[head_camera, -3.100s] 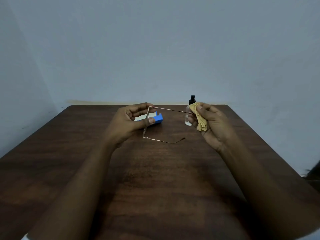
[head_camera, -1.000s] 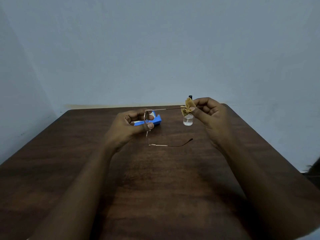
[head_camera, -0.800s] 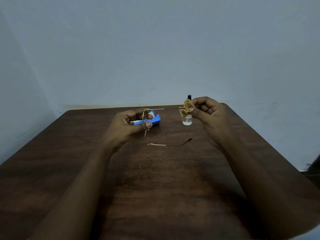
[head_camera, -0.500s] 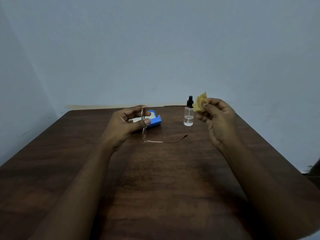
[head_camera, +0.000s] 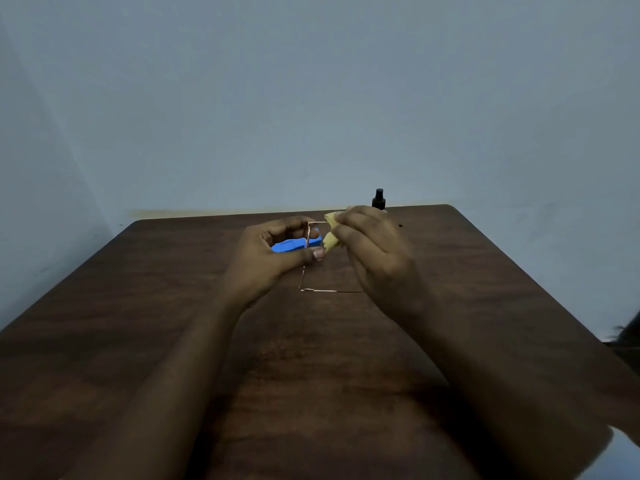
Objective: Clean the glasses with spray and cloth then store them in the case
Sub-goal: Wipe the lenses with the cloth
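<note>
My left hand (head_camera: pixel 273 258) pinches the front of the thin gold-rimmed glasses (head_camera: pixel 304 271) between thumb and fingers, above the table. Both temples are unfolded and point right; the lower one (head_camera: pixel 332 291) runs toward my right wrist. My right hand (head_camera: pixel 374 251) holds the crumpled yellow cloth (head_camera: pixel 330 233) pressed around the upper temple, close to the hinge. The blue glasses case (head_camera: pixel 294 244) lies on the table behind my left hand, partly hidden by it. Only the black cap of the spray bottle (head_camera: pixel 378 199) shows above my right hand.
The dark wooden table (head_camera: pixel 173 341) reaches a pale wall at its far edge. Its right edge runs diagonally toward the lower right, where something dark (head_camera: pixel 628 336) shows beyond it. Both of my forearms stretch across the near half of the table.
One second ago the cloth was at the tip of the upper temple. My right hand pulled it off the end and lifted it, then brought it back left onto the temple near the hinge.
</note>
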`<state>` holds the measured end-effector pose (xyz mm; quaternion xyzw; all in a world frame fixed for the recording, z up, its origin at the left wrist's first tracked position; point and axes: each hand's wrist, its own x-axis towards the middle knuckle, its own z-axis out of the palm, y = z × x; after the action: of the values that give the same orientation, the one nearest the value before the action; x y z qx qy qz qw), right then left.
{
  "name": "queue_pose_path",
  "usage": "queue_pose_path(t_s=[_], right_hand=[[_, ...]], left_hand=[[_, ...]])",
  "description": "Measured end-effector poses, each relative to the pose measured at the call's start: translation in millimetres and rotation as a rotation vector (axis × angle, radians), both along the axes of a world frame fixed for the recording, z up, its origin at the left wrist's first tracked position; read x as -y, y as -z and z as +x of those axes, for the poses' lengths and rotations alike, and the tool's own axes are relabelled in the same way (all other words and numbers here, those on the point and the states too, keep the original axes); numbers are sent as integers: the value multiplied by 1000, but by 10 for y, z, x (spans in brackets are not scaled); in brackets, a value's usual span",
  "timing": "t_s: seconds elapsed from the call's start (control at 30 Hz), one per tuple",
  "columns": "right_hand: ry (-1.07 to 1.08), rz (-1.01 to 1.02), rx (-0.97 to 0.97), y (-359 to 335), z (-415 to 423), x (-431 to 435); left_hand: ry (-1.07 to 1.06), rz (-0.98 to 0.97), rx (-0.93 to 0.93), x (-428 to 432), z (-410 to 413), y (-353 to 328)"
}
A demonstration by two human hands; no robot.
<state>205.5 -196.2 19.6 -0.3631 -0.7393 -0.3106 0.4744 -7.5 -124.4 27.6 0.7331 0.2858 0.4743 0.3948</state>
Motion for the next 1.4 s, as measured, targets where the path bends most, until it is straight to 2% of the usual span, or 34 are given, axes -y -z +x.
queue_pose_path(t_s=[0.1,0.27,0.37,0.53,0.7,0.87,1.07,1.4], right_hand=[[70,-30,82,4,64,-39],[101,-79,-6,-57,206,-55],[124,-85,26,-31,167,-35],[50,-52,163,6,-10,-10],[108,-46,121,-34,15,17],[49,-10,188,-38,-144,61],[90,-42,145,0,-5,-29],[177,-69,-31,-48,348,-82]], left_hand=[[-2,-7,-2,-23,-30,8],[-5,-80,49,-67,-83,24],[-2,-75,18,-51,-56,37],[3,-53,-13,-7,6,48],[-28,-43,-32,-45,-16,49],[-1,-70,-8,-10,21,69],[-16,-50,-22,-52,-25,55],[10,-98,110,-134,-185,-26]])
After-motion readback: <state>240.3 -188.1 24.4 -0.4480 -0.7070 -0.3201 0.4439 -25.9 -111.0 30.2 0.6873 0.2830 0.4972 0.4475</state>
